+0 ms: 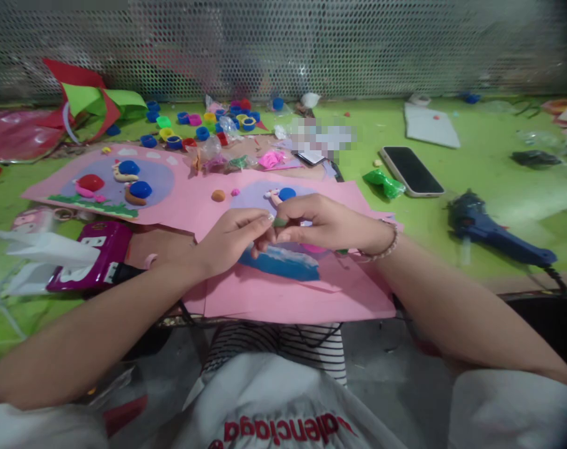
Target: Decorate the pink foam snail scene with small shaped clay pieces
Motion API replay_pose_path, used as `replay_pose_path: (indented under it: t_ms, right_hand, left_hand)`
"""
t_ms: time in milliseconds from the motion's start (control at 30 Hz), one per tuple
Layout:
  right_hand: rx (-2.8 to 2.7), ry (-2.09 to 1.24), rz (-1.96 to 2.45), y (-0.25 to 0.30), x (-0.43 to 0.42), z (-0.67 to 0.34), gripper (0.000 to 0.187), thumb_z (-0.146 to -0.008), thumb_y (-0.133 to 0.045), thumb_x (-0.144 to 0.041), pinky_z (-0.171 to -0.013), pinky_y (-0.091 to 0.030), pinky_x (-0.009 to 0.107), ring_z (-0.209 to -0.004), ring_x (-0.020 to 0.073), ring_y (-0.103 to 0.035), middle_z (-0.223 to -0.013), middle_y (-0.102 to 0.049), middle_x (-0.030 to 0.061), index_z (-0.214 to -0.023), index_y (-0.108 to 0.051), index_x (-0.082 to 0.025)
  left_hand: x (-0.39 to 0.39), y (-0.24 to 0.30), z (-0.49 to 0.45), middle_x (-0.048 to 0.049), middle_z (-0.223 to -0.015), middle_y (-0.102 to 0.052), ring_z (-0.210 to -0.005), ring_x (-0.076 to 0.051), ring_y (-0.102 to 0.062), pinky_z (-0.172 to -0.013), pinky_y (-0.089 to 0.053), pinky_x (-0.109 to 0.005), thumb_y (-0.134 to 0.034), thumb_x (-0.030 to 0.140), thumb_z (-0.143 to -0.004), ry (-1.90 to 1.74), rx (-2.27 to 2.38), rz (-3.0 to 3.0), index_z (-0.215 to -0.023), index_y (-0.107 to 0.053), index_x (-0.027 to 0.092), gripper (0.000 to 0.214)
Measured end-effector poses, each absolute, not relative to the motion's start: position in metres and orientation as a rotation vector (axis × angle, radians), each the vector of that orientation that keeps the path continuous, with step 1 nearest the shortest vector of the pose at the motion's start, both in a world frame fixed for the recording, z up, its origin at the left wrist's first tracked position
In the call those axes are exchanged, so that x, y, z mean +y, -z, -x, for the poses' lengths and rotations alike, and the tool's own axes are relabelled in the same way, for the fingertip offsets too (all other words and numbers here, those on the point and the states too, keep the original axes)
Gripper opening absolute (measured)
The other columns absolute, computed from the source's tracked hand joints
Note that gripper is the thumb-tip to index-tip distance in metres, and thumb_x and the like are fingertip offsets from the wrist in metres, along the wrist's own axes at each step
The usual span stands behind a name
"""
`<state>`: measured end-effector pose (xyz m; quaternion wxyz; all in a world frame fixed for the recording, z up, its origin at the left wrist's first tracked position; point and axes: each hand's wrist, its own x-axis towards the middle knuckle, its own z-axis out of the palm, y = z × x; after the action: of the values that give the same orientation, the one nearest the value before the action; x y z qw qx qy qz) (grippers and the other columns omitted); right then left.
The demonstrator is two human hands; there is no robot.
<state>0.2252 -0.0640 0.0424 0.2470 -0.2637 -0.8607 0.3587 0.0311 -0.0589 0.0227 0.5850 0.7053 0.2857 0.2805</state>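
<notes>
My left hand point(231, 237) and my right hand point(318, 221) meet over a pink sheet point(287, 305), their fingertips touching. A small dull-green piece of modelling clay point(280, 222) shows between the thumb and forefinger of my right hand. The fingers of my left hand are pinched together against it; whatever lies between them is hidden. Beneath my hands is a clay picture with a blue-shelled snail point(287, 194) and a blue and white clay strip point(283, 265). An orange clay lump point(218, 196) and a small pink ball point(235, 192) lie just beyond my left hand.
A finished-looking snail picture point(156, 181) lies at left, near a purple power strip point(93, 249). Several small clay pots point(202, 133) stand behind. To the right are a green wrapped packet point(385, 184), a phone point(413, 171) and a blue glue gun point(498, 231).
</notes>
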Motion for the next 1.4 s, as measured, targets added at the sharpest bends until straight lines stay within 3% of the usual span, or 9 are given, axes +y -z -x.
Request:
replay_pose_path:
  t_ms: [267, 567, 733, 900, 1133, 1267, 1400]
  right_hand:
    - [-2.304, -1.228, 0.774, -0.0466, -0.0652, -0.2285, 0.021, -0.091, -0.041, -0.022, -0.058, -0.043, 0.018, -0.063, 0.0072, -0.055, -0.076, -0.060, 0.0029, -0.086, -0.058, -0.011]
    - [-2.364, -0.958, 0.888, -0.0439, -0.0643, -0.2249, 0.025, -0.086, -0.049, -0.029, -0.060, -0.040, 0.021, -0.061, 0.0088, -0.050, -0.066, -0.060, 0.0019, -0.075, -0.063, -0.011]
    - [-2.381, -0.957, 0.828, -0.0443, -0.0656, -0.2226, 0.022, -0.086, -0.044, -0.019, -0.059, -0.038, 0.019, -0.061, 0.0076, -0.050, -0.067, -0.060, 0.0011, -0.074, -0.060, -0.011]
    - [-2.379, -0.970, 0.783, -0.0446, -0.0634, -0.2245, 0.019, -0.085, -0.045, -0.015, -0.058, -0.037, 0.018, -0.059, 0.0068, -0.046, -0.063, -0.055, -0.0015, -0.072, -0.058, -0.012]
    - [-2.358, -1.027, 0.799, -0.0452, -0.0611, -0.2266, 0.024, -0.090, -0.044, -0.024, -0.060, -0.037, 0.019, -0.061, 0.0073, -0.047, -0.067, -0.055, -0.0005, -0.076, -0.059, -0.012]
    - [-2.434, -0.902, 0.757, -0.0446, -0.0615, -0.2262, 0.027, -0.092, -0.041, -0.029, -0.062, -0.036, 0.020, -0.063, 0.0085, -0.047, -0.069, -0.055, 0.0010, -0.079, -0.057, -0.011]
    - [-2.504, -0.798, 0.724, -0.0444, -0.0627, -0.2257, 0.024, -0.093, -0.037, -0.022, -0.064, -0.036, 0.020, -0.065, 0.0086, -0.047, -0.072, -0.055, 0.0022, -0.079, -0.054, -0.012]
  left_hand:
    - [-0.0584, -0.0244, -0.0319, 0.0020, -0.055, -0.049, -0.047, -0.005, -0.047, -0.043, -0.040, -0.015, -0.045, 0.029, -0.087, -0.649, 0.741, -1.649, -0.060, -0.053, 0.013, 0.032]
    - [-0.0592, -0.0187, -0.0309, -0.0007, -0.060, -0.052, -0.053, -0.008, -0.049, -0.049, -0.042, -0.019, -0.038, 0.046, -0.089, -0.613, 0.671, -1.660, -0.067, -0.056, 0.013, 0.044]
    - [-0.0595, -0.0190, -0.0302, -0.0010, -0.057, -0.053, -0.053, -0.009, -0.050, -0.051, -0.042, -0.022, -0.032, 0.056, -0.089, -0.573, 0.676, -1.715, -0.068, -0.058, 0.013, 0.054]
    - [-0.0599, -0.0197, -0.0312, -0.0003, -0.057, -0.053, -0.052, -0.009, -0.050, -0.051, -0.042, -0.022, -0.036, 0.054, -0.088, -0.571, 0.707, -1.714, -0.068, -0.058, 0.014, 0.050]
    - [-0.0587, -0.0201, -0.0335, -0.0003, -0.057, -0.052, -0.051, -0.009, -0.049, -0.050, -0.041, -0.021, -0.040, 0.052, -0.086, -0.573, 0.745, -1.696, -0.070, -0.057, 0.013, 0.045]
    - [-0.0566, -0.0194, -0.0342, 0.0003, -0.057, -0.050, -0.050, -0.008, -0.047, -0.049, -0.040, -0.021, -0.042, 0.044, -0.086, -0.594, 0.791, -1.725, -0.069, -0.056, 0.013, 0.038]
    - [-0.0552, -0.0187, -0.0345, 0.0002, -0.057, -0.051, -0.050, -0.008, -0.047, -0.049, -0.038, -0.020, -0.042, 0.038, -0.086, -0.584, 0.809, -1.785, -0.070, -0.055, 0.013, 0.033]
